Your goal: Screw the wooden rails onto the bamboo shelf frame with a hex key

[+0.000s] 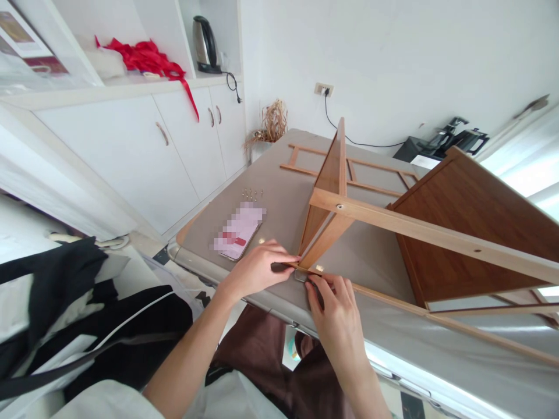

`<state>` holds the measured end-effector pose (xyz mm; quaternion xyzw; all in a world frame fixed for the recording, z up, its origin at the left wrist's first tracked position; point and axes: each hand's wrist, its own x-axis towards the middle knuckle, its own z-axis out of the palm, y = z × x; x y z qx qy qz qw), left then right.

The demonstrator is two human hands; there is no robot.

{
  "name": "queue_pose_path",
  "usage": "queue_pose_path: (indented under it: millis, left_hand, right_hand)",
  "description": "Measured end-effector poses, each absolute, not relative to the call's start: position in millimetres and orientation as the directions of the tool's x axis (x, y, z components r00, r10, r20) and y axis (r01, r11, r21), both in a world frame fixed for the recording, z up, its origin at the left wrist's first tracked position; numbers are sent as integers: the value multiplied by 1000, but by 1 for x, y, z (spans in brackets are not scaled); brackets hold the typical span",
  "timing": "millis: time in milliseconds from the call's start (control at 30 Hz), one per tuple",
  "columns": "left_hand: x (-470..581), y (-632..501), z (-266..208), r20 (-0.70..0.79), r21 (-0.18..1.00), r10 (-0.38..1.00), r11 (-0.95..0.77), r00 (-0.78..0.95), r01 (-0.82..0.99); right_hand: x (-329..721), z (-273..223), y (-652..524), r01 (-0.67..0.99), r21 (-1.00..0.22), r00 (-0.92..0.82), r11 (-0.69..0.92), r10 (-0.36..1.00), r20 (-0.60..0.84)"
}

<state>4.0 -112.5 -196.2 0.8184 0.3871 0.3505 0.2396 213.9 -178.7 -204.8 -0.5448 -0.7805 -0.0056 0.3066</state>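
A partly assembled wooden frame [393,230] with a panel stands on its edge on the table. At its near lower corner, my left hand [262,266] is closed, fingers pinching the end of the wooden rail. Close beside it, my right hand [336,299] is closed with thumb and fingers together on a small bent metal hex key [300,275], whose short end meets the rail near the corner. Part of the key is hidden by my fingers. Several small screws [251,194] lie on the table past a phone [240,231].
The grey-covered table [279,203] also bears a ladder-like wooden frame [301,160] and a dark wooden panel [471,233] at right. Black appliances [441,142] sit at the far right. White cabinets [183,139] line the left, holding a kettle [205,43] and red ribbon [148,58].
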Motion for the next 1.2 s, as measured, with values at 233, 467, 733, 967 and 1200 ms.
queue_pose_path:
  millis: [233, 467, 733, 967, 1200]
  left_hand:
    - [4, -112, -198, 390, 661, 804, -584, 449, 471]
    - [3, -112, -198, 403, 652, 792, -600, 458, 464]
    - [4, -111, -198, 398, 663, 796, -593, 456, 457]
    - [4, -112, -199, 404, 652, 795, -597, 453, 467]
    - [3, -111, -199, 418, 658, 789, -605, 451, 449]
  right_hand:
    - [215, -206, -177, 806, -348, -295, 478, 836, 463]
    - [219, -209, -178, 806, -348, -322, 479, 848, 421]
    - [219, -207, -177, 759, -387, -339, 524, 825, 452]
    - [216, -195, -184, 802, -292, -347, 521, 804, 483]
    - [209, -193, -181, 822, -217, -401, 527, 806, 435]
